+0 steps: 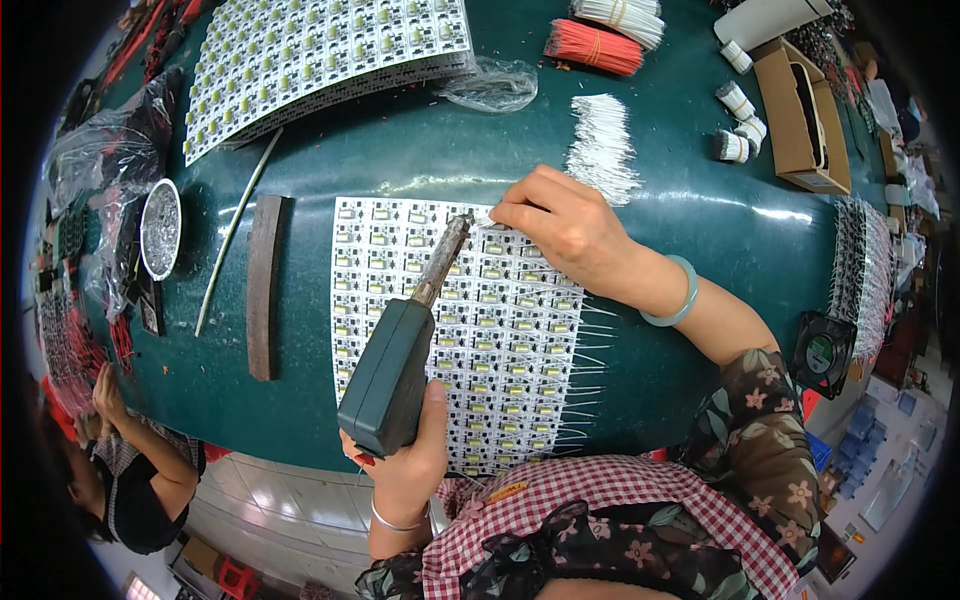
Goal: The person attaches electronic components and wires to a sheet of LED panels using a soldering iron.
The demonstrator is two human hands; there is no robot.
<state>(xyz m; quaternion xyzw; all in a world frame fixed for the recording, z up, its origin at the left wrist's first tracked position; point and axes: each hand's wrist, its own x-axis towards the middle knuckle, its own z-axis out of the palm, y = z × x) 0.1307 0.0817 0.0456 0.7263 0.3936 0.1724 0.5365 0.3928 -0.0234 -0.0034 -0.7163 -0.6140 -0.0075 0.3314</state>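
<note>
My left hand [408, 468] is wrapped round the handle of a dark green soldering gun [388, 375]. Its long metal tip reaches the top row of a white circuit board panel [345, 270], which lies flat on the green table and carries rows of small yellowish parts. Just right of the tip, the pinched fingers of my right hand [572, 228] hold the end of a white wire [486, 221] against the panel's top row. Several thin white wires [590, 362] stick out past the panel's right edge. The exact contact at the tip is too small to make out.
Left of the panel lie a brown bar [265, 290], a thin pale rod [235, 235] and a white bowl [161, 230]. Stacked panels [320, 60] stand behind. Loose white wires [600, 145], a red wire bundle [597, 47], a cardboard box [815, 120] and a black fan [824, 352] are rightward. Another person [150, 470] sits at left.
</note>
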